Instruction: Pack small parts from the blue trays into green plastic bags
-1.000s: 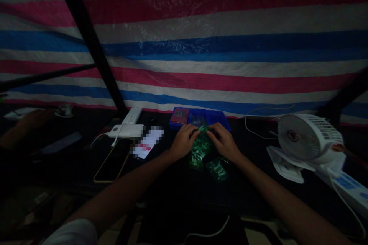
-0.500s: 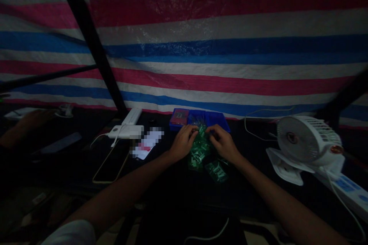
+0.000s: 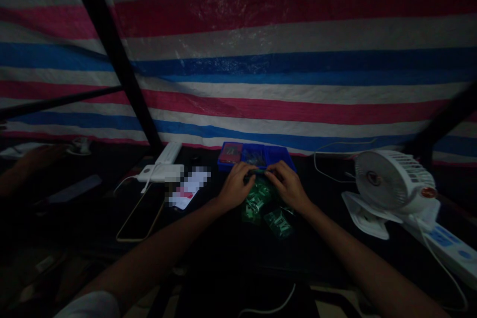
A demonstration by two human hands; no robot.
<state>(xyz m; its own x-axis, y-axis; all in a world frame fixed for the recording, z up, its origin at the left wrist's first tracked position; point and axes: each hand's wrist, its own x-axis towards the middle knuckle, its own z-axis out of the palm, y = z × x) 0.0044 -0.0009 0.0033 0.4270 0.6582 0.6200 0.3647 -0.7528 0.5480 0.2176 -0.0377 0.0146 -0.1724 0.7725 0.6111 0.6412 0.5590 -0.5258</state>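
My left hand [image 3: 235, 186] and my right hand [image 3: 287, 185] meet above a small heap of green circuit boards [image 3: 263, 206] on the dark table. Both hands are closed in a pinch on a thin dark-green board [image 3: 260, 171] held flat between them. Right behind my fingers stands a blue compartment tray [image 3: 276, 153], its left cell holding something reddish. The light is dim, so small details of the board stay unclear.
A white desk fan [image 3: 391, 186] and a power strip [image 3: 449, 251] stand at the right. A white power bank [image 3: 161, 173], a phone [image 3: 139, 218] and a card lie left. Another person's arm [image 3: 22, 166] rests at the far left. A striped tarp hangs behind.
The piece between my fingers now lies flat and level, lifted slightly nearer the blue tray. The view has shifted a little to the right.
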